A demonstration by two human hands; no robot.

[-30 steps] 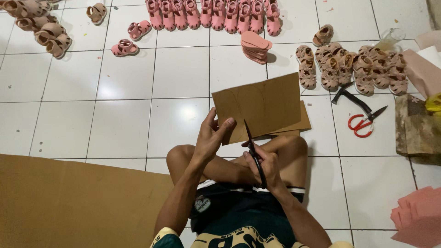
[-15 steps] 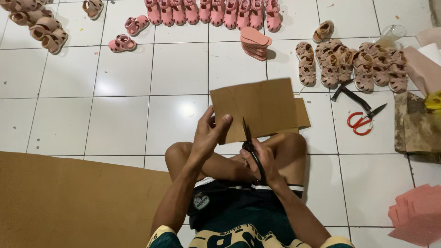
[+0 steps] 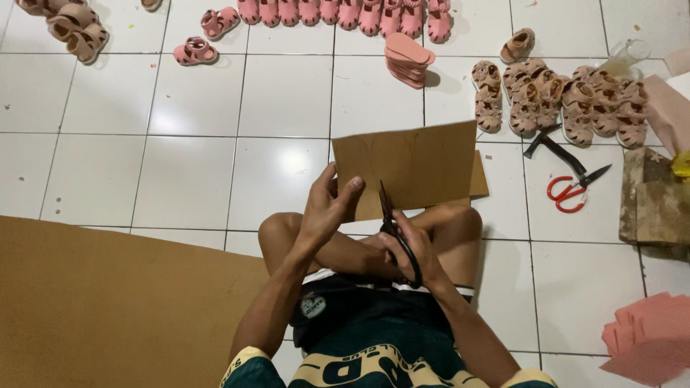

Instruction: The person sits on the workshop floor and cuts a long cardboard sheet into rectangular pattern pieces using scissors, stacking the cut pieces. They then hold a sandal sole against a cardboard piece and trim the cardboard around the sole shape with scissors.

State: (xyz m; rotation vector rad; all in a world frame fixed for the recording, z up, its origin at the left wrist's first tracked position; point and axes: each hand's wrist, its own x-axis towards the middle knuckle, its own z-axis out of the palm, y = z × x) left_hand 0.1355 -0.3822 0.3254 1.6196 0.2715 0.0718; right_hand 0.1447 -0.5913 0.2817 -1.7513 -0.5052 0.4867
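Person sat cross-legged on white tile floor (image 3: 194,172). Left hand (image 3: 327,208) pinched the near-left edge of the card (image 3: 410,165), thumb on top, fingers curled under it. Right hand (image 3: 413,248) was closed through the handles of the black scissors (image 3: 394,230); blades pointed up and away from the fingers, biting into the card's near edge just right of the left thumb. Card was held tilted above the knees, reaching away from both hands. Second card piece (image 3: 479,174) poked out behind its right edge.

Right of the right hand, well apart: red scissors (image 3: 571,190) and a dark tool (image 3: 553,147) on the floor. Beyond the fingertips: tan sandals (image 3: 560,100), stack of pink soles (image 3: 407,59), row of pink sandals (image 3: 345,11). Left of the left arm: big cardboard sheet (image 3: 108,302). Pink sheets (image 3: 650,338) lay near right, behind the right elbow.
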